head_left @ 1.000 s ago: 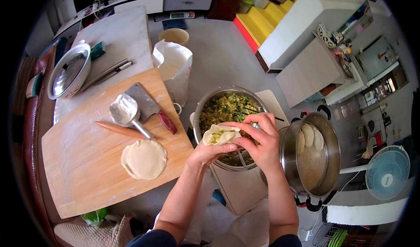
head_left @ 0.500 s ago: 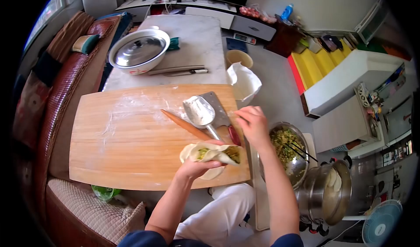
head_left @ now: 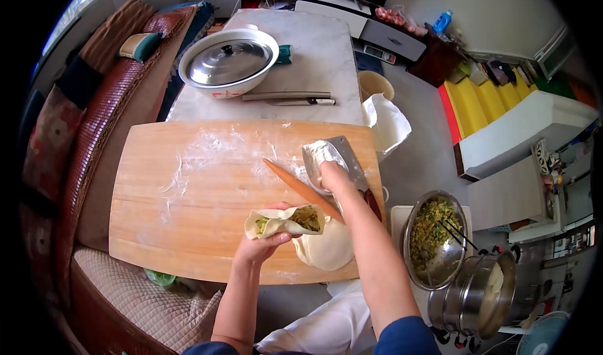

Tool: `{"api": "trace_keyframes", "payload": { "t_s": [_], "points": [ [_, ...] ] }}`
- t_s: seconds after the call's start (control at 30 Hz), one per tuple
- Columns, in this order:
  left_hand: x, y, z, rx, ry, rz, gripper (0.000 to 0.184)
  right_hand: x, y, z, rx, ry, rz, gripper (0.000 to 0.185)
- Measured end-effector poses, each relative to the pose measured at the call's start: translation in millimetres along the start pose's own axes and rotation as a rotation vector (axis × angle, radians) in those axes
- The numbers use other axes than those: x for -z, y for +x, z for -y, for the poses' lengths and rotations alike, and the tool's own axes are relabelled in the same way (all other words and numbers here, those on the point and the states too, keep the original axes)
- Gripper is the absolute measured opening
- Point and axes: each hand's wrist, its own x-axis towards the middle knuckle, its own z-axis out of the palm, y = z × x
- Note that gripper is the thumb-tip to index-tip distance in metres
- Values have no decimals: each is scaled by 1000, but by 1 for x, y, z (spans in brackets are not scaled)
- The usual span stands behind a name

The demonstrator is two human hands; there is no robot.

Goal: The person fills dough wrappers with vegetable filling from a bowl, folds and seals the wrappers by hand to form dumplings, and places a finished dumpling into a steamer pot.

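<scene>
A dumpling [head_left: 286, 223] with its dough wrapper pinched at the middle lies in my left hand [head_left: 262, 247]. Green filling shows at both of its gaping ends. My right hand [head_left: 334, 178] has its fingers bunched together, the tips in the white flour of a metal scoop [head_left: 310, 168]. The scoop rests on a cleaver [head_left: 352, 160]. Flat round dough wrappers [head_left: 328, 248] lie on the wooden board [head_left: 182, 223], just right of the dumpling. A tapered rolling pin [head_left: 292, 182] lies between my hands, its lower end close to my right forearm.
To the right stand a steel bowl of chopped filling [head_left: 433, 226] with chopsticks and a steamer pot [head_left: 496, 298] with pale dumplings inside. Beyond the board are a lidded basin [head_left: 229, 63] and a knife [head_left: 308, 102]. A lined bin [head_left: 386, 125] stands beside the table.
My right hand has moved from beside the board's right edge into the flour scoop. My left hand still holds the dumpling, now slightly left of the wrappers. The view has shifted.
</scene>
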Motion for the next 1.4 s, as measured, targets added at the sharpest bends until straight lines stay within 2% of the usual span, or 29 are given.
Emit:
{"api": "trace_keyframes", "payload": {
  "t_s": [0.1,0.2,0.23,0.33,0.43,0.53,0.67,0.77,0.8,1.0,1.13,1.33,1.4],
  "points": [
    [0,5,4,3,-31,-8,63,2,-5,-5,44,6,-41,16],
    [-7,8,8,8,-24,-66,67,17,-22,8,-2,-16,-142,16],
    [-6,10,10,12,-21,-63,67,27,-27,16,-2,-74,-55,20],
    [-7,16,9,5,-55,5,64,15,-30,-8,339,-75,-234,17],
    [-23,24,9,-1,-50,16,64,16,-34,-26,509,329,-587,17],
    [-46,36,15,19,-31,44,65,64,-89,-32,339,911,-488,26],
    [-89,62,44,59,-24,145,66,112,-183,-60,494,705,-706,16],
    [-133,77,72,86,-71,227,65,147,-254,-52,499,503,-783,20],
    [-145,82,87,93,-69,254,66,146,-264,-60,483,460,-830,27],
    [-208,98,162,190,-98,363,72,144,-318,-115,330,317,-1031,22],
    [-232,104,205,184,-58,453,73,138,-348,-146,245,285,-1117,22],
    [-250,97,252,300,-111,455,62,128,-374,-179,176,155,-1267,22],
    [-253,95,261,330,-112,473,57,117,-378,-192,186,206,-1247,24]
  ]
}}
